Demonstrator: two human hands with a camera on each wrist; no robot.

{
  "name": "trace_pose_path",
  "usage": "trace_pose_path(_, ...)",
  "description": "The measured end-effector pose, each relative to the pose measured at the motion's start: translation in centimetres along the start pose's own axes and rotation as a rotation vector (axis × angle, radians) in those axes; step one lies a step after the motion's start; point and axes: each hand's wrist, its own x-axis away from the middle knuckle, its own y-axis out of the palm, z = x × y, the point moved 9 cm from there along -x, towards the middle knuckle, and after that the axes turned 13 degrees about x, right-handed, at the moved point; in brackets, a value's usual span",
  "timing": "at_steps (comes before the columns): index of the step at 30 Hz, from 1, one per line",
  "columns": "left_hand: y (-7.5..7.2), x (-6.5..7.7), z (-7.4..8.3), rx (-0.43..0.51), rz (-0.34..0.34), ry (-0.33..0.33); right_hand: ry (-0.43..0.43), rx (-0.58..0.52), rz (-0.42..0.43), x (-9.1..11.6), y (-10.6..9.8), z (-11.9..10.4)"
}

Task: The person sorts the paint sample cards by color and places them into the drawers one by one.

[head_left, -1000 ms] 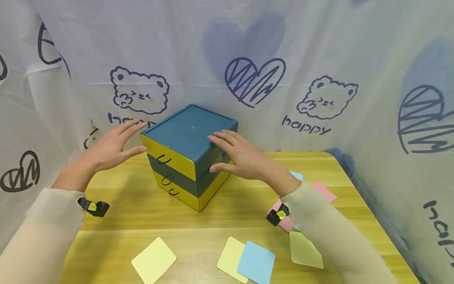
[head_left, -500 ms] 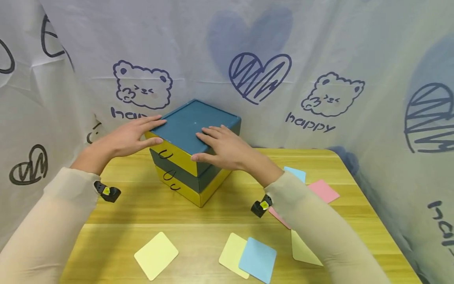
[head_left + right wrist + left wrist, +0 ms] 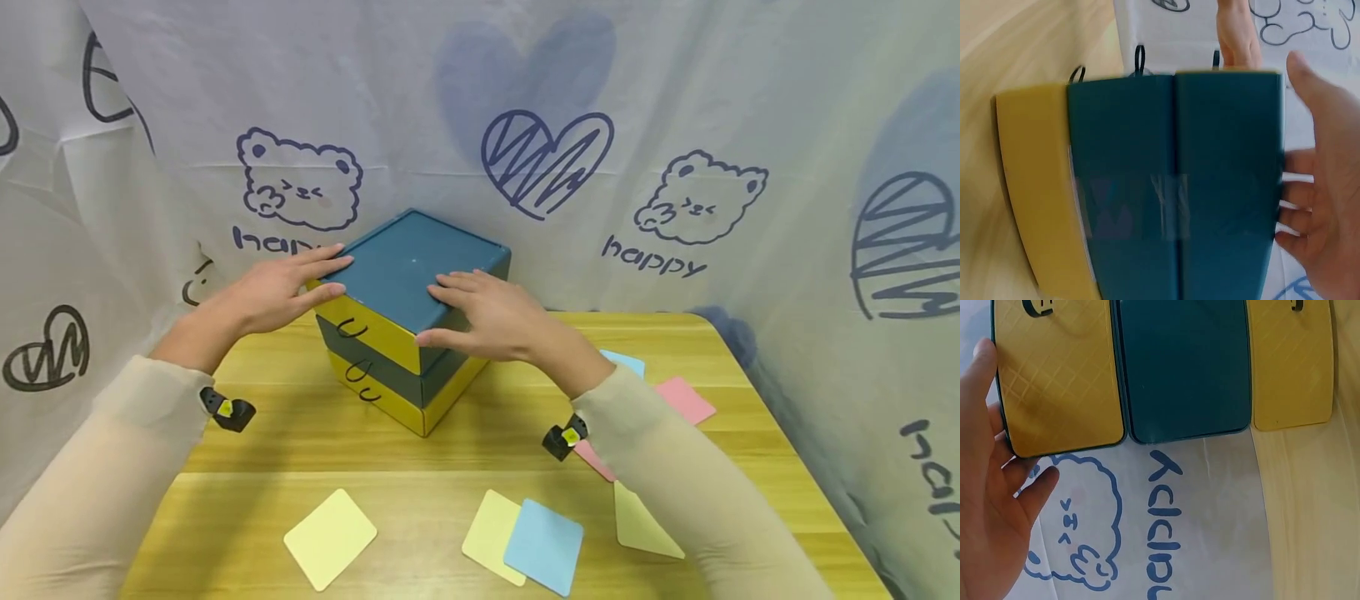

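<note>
A three-tier drawer box [image 3: 408, 262] in teal and yellow stands at an angle on the table, with black loop pulls [image 3: 351, 328] on its front. My left hand [image 3: 273, 287] rests at the left corner of its teal top, fingers extended and thumb along the front edge. On the near right side of the top lies my right hand [image 3: 498, 317], fingers fairly straight, thumb toward the front corner. In the left wrist view the yellow and teal drawer fronts [image 3: 1188, 369] appear pushed in. Clear tape [image 3: 1169, 206] crosses the two upper tiers' side in the right wrist view.
Loose cards lie on the wooden table [image 3: 360, 492]: a yellow card [image 3: 330, 540] at front left, a blue card [image 3: 543, 546] overlapping another yellow one, and pink cards [image 3: 684, 400] by the right sleeve. A printed white cloth [image 3: 420, 100] hangs close behind the box.
Both hands have come down onto the box top, the left one moving right to its corner. Since half a second ago the right hand has slid slightly right; the box stays put.
</note>
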Motion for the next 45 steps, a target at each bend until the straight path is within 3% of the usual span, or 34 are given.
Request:
trace_pose_path(8, 0.3, 0.0, 1.1, -0.066, -0.005, 0.004, 0.091, -0.015, -0.019, 0.5, 0.1, 0.1)
trace_pose_path(15, 1.3, -0.3, 3.6, -0.107, -0.025, 0.084, 0.005, -0.099, -0.059, 2.8, 0.5, 2.6)
trace_pose_path(23, 2.6, -0.9, 6.4, -0.095, -0.029, 0.163, -0.056, -0.211, -0.036, 5.2, 0.7, 6.2)
trace_pose_path(32, 4.2, -3.0, 9.4, -0.022, -0.039, 0.262, -0.018, -0.246, -0.044, 7.2, 0.8, 9.9)
trace_pose_path(45, 5.9, -6.3, 11.3, 0.029, -0.11, 0.248, 0.077, -0.289, -0.05, 8.9, 1.6, 14.2)
